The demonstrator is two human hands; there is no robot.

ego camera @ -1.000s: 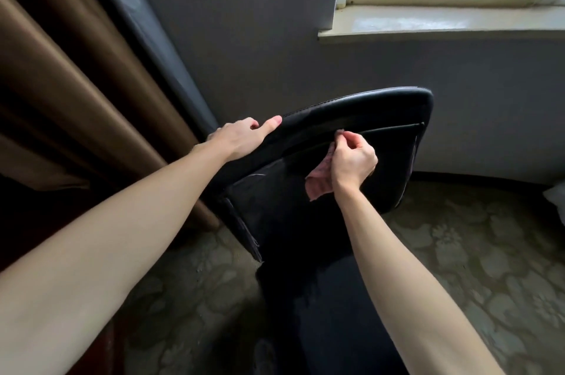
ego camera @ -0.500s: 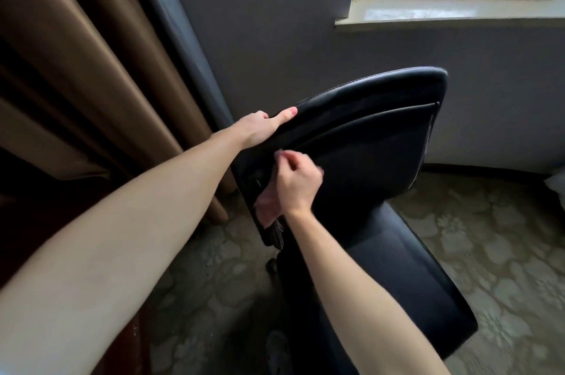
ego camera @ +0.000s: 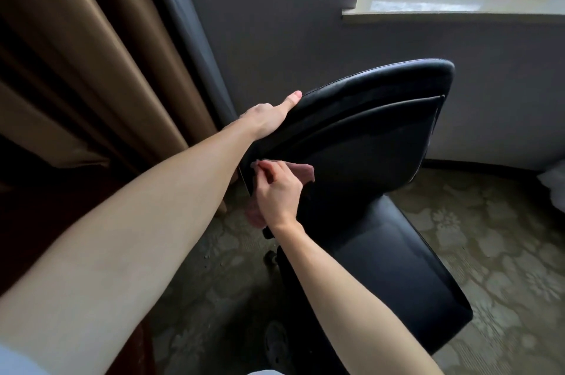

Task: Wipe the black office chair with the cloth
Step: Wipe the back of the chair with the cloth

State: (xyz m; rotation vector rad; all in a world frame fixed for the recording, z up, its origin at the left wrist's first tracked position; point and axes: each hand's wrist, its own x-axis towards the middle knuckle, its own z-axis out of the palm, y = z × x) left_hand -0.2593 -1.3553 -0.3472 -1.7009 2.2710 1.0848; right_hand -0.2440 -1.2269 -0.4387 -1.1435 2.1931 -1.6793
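Note:
The black office chair [ego camera: 376, 142] stands in the middle of the head view, its backrest facing me and its seat lower right. My left hand [ego camera: 269, 119] grips the top left corner of the backrest, thumb lying along the top edge. My right hand [ego camera: 278, 194] presses a reddish-brown cloth [ego camera: 305, 171] against the left edge of the backrest, just below my left hand. Part of the cloth hangs under my right palm.
Brown curtains [ego camera: 91, 75] hang at the left, close to the chair. A grey wall and a window sill [ego camera: 452, 9] are behind the chair. Patterned carpet [ego camera: 489, 237] covers the floor. A chair caster [ego camera: 270, 257] shows beneath the seat's left side.
My right hand has swept the cloth from the middle of the backrest leftward and down to its left edge. The chair has turned, showing more of the seat. My left hand keeps its hold.

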